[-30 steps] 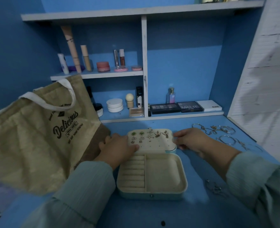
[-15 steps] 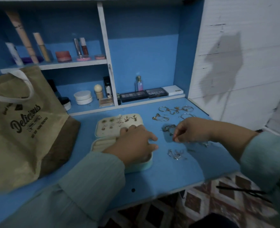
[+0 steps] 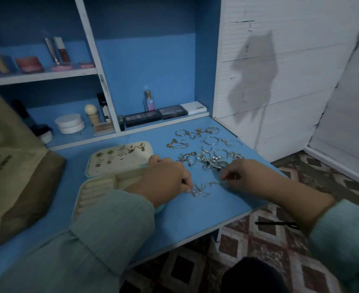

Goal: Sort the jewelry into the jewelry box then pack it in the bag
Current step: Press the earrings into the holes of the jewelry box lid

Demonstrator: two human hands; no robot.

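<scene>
The open cream jewelry box [image 3: 119, 170] lies on the blue worktop [image 3: 195, 210], its lid laid back on the far side with small earrings [image 3: 121, 154] already pinned in rows on the lid panel; the near half, with its ring rolls and a plain compartment, is partly hidden under the left forearm. The left hand [image 3: 166, 178] reaches over the box's right edge and pinches a small silver chain piece [image 3: 197, 191] lying on the worktop just right of the box; the right hand [image 3: 237, 174], fingers curled, seems to pinch the other end of the same thin chain, though the blur makes that grip hard to confirm; holding both ends would likely serve to straighten or untangle it before it goes into the box.

Beyond the hands, toward the far right corner, lies the loose heap of silver and gold rings, hoops and bracelets [image 3: 208, 149], most of it not yet sorted, so the task looks to be at an early stage. The tan jute tote bag [image 3: 7, 161] stands at the left, close beside the box, handy for packing later.

On the blue shelves behind stand a white round jar [image 3: 69, 123], dark eyeshadow palettes [image 3: 155, 115], a small perfume bottle [image 3: 149, 100] and lip products [image 3: 58, 51]; none blocks the work; the tangled heap itself is the likeliest snag.
</scene>
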